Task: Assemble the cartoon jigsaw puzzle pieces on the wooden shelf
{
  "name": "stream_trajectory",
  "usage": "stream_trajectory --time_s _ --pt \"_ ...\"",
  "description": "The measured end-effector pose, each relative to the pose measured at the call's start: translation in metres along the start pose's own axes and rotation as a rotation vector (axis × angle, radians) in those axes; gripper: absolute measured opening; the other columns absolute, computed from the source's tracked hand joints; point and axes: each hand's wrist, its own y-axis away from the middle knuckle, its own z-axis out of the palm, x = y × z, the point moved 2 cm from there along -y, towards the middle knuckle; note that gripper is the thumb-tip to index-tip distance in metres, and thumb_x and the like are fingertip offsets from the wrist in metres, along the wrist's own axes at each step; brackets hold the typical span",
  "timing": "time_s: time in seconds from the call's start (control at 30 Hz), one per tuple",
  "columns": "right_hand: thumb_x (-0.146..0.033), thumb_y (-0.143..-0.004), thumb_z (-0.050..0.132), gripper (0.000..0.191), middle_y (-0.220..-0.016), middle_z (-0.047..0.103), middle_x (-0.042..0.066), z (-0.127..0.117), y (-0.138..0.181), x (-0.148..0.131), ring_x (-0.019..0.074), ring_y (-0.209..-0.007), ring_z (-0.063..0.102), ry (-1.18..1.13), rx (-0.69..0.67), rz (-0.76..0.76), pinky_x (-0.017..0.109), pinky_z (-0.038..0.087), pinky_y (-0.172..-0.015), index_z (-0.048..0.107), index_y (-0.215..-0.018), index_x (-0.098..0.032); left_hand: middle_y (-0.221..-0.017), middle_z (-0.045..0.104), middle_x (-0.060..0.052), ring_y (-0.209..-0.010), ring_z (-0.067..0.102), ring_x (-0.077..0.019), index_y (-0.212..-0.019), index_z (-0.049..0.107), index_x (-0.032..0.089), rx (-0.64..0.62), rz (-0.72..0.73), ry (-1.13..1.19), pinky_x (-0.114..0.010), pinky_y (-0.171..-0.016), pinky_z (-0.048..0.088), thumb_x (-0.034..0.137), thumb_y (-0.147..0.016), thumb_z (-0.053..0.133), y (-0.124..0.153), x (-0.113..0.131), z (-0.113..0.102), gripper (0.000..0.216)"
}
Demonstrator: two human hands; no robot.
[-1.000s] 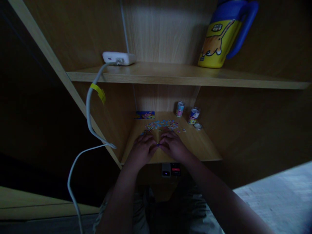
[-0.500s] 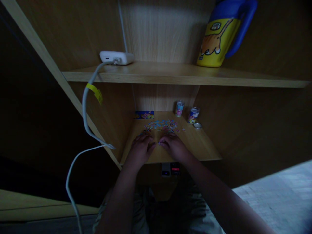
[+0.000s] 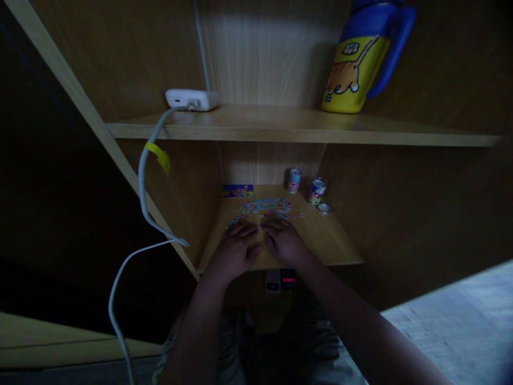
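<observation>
Small multicoloured jigsaw puzzle pieces lie in a loose band across the lower shelf board, just beyond my hands. My left hand is over the front of the board, its fingers stretched forward and the thumb apart, with nothing visible in it. Opposite it, my right hand reaches in with fingers extended and the thumb lower down, apart from them. A tiny puzzle piece is at its fingertips, between the two hands. Whether the fingers touch this piece is hard to see in the dim light.
A printed picture card is at the back left. Two small cans and a round lid stand at the right. Above are a shelf edge, a yellow-blue jug and a white charger with a hanging cable.
My right fingers have spread from a pinch and shifted slightly forward, along with the small piece near them. My left thumb has moved toward me and to the right. The view has shifted slightly.
</observation>
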Motion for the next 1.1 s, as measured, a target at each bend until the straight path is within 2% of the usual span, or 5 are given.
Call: stream_trajectory --time_s 0.17,0.33,0.67,0.93,1.1 --pt "-0.031 -0.111 0.057 0.050 -0.167 0.062 0.017 0.002 0.001 0.002 0.0301 -0.158 0.055 0.041 0.011 0.096 0.051 0.041 -0.135 0.068 -0.156 -0.014 -0.159 0.069 -0.014 -0.152 0.058 -0.0356 -0.149 0.070 0.021 0.112 -0.094 -0.079 -0.060 -0.132 0.044 0.040 -0.109 0.065 -0.001 0.000 0.000 0.044" --pt "-0.036 -0.113 0.054 0.053 -0.169 0.060 0.018 0.003 0.002 0.001 0.0304 -0.159 0.055 0.061 -0.031 0.131 0.049 0.040 -0.136 0.066 -0.159 -0.012 -0.152 0.074 -0.013 -0.148 0.062 -0.0349 -0.148 0.072 0.022 0.008 -0.096 -0.086 -0.060 -0.134 0.041 0.046 -0.110 0.064 -0.002 -0.001 0.003 0.046" --pt "-0.054 -0.116 0.049 0.062 -0.187 0.034 0.010 0.004 0.002 0.002 0.0323 -0.175 0.028 0.081 -0.158 0.168 0.060 0.021 -0.142 0.055 -0.171 -0.026 -0.187 0.035 -0.012 -0.176 0.025 -0.0378 -0.174 0.049 0.023 -0.088 -0.168 -0.149 -0.064 -0.143 0.023 0.072 -0.113 0.044 0.000 -0.013 0.017 0.078" --pt "-0.071 -0.114 0.034 0.093 -0.190 0.009 0.025 0.004 -0.007 0.001 0.0517 -0.175 0.012 0.214 -0.138 0.746 0.074 0.006 -0.137 0.025 -0.183 -0.010 -0.191 0.019 -0.011 -0.178 0.009 -0.0436 -0.181 0.035 0.027 -0.285 -0.321 -0.150 -0.066 -0.143 0.015 0.086 -0.108 0.031 -0.017 -0.011 0.017 0.094" --pt "-0.074 -0.113 0.026 0.094 -0.190 0.010 0.025 0.003 -0.013 0.000 0.0493 -0.176 0.008 0.176 -0.255 0.773 0.073 0.005 -0.137 0.025 -0.183 -0.012 -0.191 0.016 -0.011 -0.178 0.006 -0.0435 -0.183 0.030 0.030 -0.321 -0.323 -0.137 -0.067 -0.142 0.014 0.085 -0.109 0.032 -0.019 -0.007 0.011 0.092"
